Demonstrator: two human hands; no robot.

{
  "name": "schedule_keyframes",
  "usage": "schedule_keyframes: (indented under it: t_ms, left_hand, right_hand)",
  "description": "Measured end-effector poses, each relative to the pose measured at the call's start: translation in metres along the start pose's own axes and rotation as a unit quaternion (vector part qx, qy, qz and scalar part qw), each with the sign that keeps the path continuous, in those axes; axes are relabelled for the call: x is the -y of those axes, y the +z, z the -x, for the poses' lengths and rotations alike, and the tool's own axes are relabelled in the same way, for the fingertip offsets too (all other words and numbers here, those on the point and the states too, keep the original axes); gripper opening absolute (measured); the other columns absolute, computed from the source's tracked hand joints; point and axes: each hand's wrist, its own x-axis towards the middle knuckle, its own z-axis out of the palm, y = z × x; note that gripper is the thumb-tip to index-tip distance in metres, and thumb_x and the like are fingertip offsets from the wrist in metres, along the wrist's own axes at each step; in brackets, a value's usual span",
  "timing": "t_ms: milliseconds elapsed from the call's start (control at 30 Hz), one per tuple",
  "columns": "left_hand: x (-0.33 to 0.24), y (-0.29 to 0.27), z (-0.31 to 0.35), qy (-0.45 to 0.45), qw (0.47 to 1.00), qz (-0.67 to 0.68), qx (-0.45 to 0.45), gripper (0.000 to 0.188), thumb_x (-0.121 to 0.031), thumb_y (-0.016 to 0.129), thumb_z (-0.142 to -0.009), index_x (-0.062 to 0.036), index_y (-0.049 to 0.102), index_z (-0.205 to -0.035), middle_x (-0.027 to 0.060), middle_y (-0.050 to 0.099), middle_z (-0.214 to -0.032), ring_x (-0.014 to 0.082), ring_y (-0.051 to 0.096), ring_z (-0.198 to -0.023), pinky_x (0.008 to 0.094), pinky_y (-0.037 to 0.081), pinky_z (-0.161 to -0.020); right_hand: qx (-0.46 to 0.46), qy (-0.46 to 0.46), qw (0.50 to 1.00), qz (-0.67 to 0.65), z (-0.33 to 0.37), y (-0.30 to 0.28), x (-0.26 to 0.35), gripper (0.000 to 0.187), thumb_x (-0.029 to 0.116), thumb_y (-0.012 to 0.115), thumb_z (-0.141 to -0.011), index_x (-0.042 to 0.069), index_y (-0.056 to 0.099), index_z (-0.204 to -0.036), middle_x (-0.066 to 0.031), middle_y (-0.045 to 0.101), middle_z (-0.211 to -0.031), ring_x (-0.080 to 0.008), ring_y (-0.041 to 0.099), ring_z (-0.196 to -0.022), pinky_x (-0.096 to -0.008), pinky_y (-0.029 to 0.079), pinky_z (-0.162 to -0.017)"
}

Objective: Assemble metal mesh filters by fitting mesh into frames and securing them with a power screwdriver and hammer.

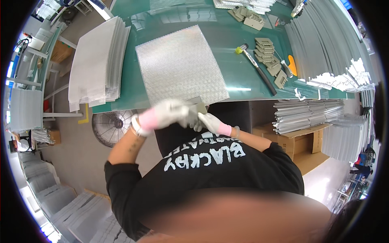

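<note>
Both of my hands are in white gloves with pink cuffs, close together just off the table's front edge. My right hand (212, 122) is closed, its fingers pinching the edge of a small flat grey-green plastic piece (201, 107). My left hand (170, 113) reaches over the piece from the left, smeared by motion, so its grip does not show. Some grey shapes under its fingers cannot be made out. Ahead of my hands, a silvery wire mesh sheet (182, 65) lies flat on the green table (235, 85), its near edge close to my left glove.
Right of the mesh lie a hammer (261, 73), several grey-green plastic pieces (265, 52) and an orange-handled tool (291, 65). A mesh stack (97, 65) overhangs the left edge; long grey strips (332, 44) pile up at right. Below are a floor fan (115, 125) and a cardboard box (306, 150).
</note>
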Motion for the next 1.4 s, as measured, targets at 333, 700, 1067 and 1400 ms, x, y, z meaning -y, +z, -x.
schedule_keyframes:
  t_ms: [333,700,1067,1400]
  left_hand:
    - [0.005,0.04,-0.11,0.128,0.678,-0.672,-0.268,0.067,-0.049,0.062,-0.085,-0.0176,0.048,-0.142,0.0203,0.038,-0.148,0.0448,0.03,-0.139,0.0594,0.018,-0.115]
    - [0.015,0.064,-0.105,0.087,0.69,-0.651,-0.304,0.065,-0.046,0.06,-0.088,-0.0153,0.046,-0.143,0.0196,0.039,-0.147,0.0449,0.031,-0.137,0.0609,0.019,-0.113]
    - [0.018,0.067,-0.101,0.09,0.693,-0.655,-0.287,0.068,-0.046,0.06,-0.087,-0.0125,0.045,-0.144,0.0226,0.036,-0.148,0.047,0.029,-0.138,0.0614,0.016,-0.115]
    - [0.011,0.054,-0.109,0.087,0.676,-0.684,-0.259,0.062,-0.041,0.059,-0.088,-0.0136,0.047,-0.142,0.0203,0.038,-0.147,0.0458,0.029,-0.138,0.0601,0.017,-0.116]
  right_hand:
    - [-0.454,-0.254,0.853,0.028,0.027,-0.015,-0.035,0.033,0.024,0.04,-0.105,-0.002,0.059,-0.099,-0.0039,0.061,-0.083,-0.0108,0.056,-0.072,-0.0277,0.047,-0.066]
    - [-0.473,-0.183,0.843,-0.176,0.025,-0.013,-0.027,0.028,0.023,0.05,-0.103,0.004,0.062,-0.089,0.0044,0.056,-0.079,-0.0037,0.048,-0.07,-0.0226,0.042,-0.062]
    - [-0.389,-0.129,0.897,-0.164,0.039,-0.015,-0.01,0.016,0.015,0.059,-0.098,0.001,0.067,-0.096,0.0033,0.062,-0.084,-0.0038,0.056,-0.076,-0.0238,0.048,-0.067]
    - [-0.281,0.014,0.951,-0.131,0.035,-0.029,0.009,0.032,0.036,0.057,-0.099,0.005,0.064,-0.101,-0.0014,0.065,-0.079,-0.0077,0.058,-0.063,-0.0237,0.049,-0.056]
